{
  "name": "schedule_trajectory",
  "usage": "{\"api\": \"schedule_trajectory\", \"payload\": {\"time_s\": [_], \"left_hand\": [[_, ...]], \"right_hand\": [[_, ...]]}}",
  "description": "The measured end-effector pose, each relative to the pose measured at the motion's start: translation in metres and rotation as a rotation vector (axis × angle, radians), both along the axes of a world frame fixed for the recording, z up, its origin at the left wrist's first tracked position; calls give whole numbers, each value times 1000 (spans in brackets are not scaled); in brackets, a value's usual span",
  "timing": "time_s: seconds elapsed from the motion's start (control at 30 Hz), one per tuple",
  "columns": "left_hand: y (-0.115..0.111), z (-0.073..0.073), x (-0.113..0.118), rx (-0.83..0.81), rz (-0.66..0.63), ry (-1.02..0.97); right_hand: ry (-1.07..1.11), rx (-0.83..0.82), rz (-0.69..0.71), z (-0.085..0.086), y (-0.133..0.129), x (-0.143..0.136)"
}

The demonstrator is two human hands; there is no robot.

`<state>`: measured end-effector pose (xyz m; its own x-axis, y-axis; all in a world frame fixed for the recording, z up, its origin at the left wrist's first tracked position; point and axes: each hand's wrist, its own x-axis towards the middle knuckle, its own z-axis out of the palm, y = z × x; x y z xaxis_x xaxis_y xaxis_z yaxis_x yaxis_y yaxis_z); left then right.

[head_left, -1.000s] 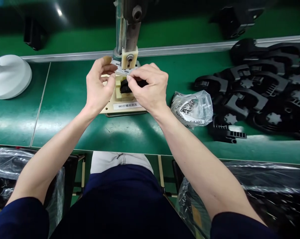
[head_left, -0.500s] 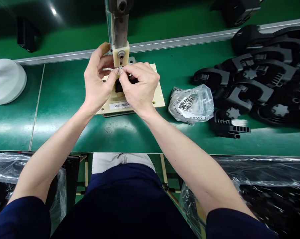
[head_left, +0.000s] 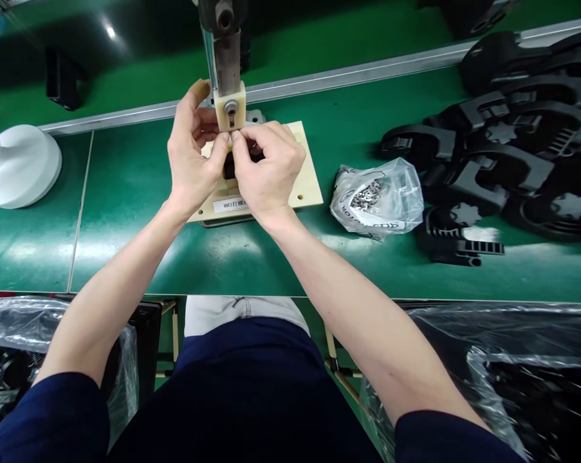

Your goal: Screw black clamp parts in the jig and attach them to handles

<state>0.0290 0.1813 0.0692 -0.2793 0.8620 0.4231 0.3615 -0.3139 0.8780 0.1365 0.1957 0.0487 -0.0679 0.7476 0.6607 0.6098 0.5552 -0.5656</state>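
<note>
Just under the cream block (head_left: 231, 109) of the upright press, my left hand (head_left: 196, 151) and my right hand (head_left: 268, 161) meet at their thumb tips. Both are closed in a pinch; what lies between the fingertips is too small and hidden to name. A finger of my left hand wears a yellowish cover and is raised beside the press. Below my hands is the cream base plate (head_left: 308, 173), bearing a white label (head_left: 227, 205) and a dark part mostly hidden by my fingers.
Right of the base plate lies a clear plastic bag (head_left: 377, 199) of small metal pieces. Black moulded parts (head_left: 502, 161) are piled at the right. A white round base (head_left: 24, 167) stands at the left. Plastic-lined bins (head_left: 526, 373) sit below the front edge.
The view has shifted slightly, so the bench items appear farther right. My thumb tips have moved closer beneath the block, and the small shiny piece seen between them earlier is now hidden.
</note>
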Motion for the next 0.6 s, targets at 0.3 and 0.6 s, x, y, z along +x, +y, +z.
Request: {"api": "schedule_trajectory", "payload": {"time_s": [0.3, 0.6], "left_hand": [[-3, -4, 1, 57, 30, 32], [-2, 2, -15, 127, 25, 271]], "right_hand": [[86, -25, 29, -3, 6, 6], [43, -9, 44, -1, 11, 10]]}}
